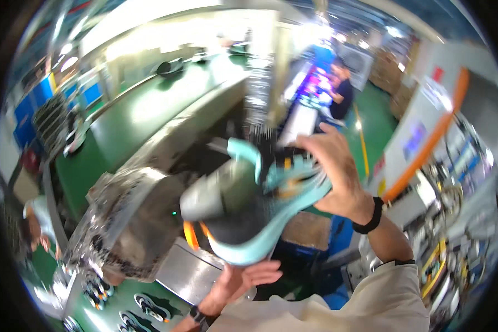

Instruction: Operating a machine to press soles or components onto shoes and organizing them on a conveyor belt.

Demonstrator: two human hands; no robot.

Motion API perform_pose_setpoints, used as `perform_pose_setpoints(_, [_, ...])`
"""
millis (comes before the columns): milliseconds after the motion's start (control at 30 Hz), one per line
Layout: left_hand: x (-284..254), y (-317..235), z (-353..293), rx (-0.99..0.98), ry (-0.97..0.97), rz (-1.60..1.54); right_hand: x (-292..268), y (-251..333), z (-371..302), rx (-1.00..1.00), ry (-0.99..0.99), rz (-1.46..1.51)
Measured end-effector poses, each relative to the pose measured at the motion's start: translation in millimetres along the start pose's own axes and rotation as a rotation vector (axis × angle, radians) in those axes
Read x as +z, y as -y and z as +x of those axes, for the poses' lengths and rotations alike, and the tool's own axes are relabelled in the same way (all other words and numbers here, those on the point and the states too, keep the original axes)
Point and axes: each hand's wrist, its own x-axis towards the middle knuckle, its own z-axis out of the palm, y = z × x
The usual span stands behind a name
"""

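Note:
A blurred shoe (260,246) with a thick light-teal sole and a dark and grey upper with orange accents is tilted between my hands. My left hand (235,285) lies against the lower end of its sole, fingers stretched along beneath it. At the upper right end, my right hand (337,171) curves around the sole, with thumb and fingers apart. A teal loop (246,155) shows above the upper. The inner sides of my grips are partly hidden by the shoe.
A green conveyor belt (144,113) carrying dark shoes runs along the left. A plastic-wrapped machine part (135,224) sits close on my left. Several shoes (152,307) lie on a green surface below. A person (342,91) is farther off; an orange-edged machine (426,133) stands right.

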Motion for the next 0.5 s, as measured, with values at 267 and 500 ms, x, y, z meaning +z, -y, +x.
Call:
perform_pose_setpoints(267, [135.2, 122.3, 147.0, -0.399, 0.216, -0.042, -154.2, 79.2, -233.4, 0.717, 0.161, -0.49])
perform_pose_setpoints(500, [230.5, 317.9, 212.1, -0.336, 0.232, 0.496, -240.4, 159.3, -408.9, 1.36, -0.966, 0.519])
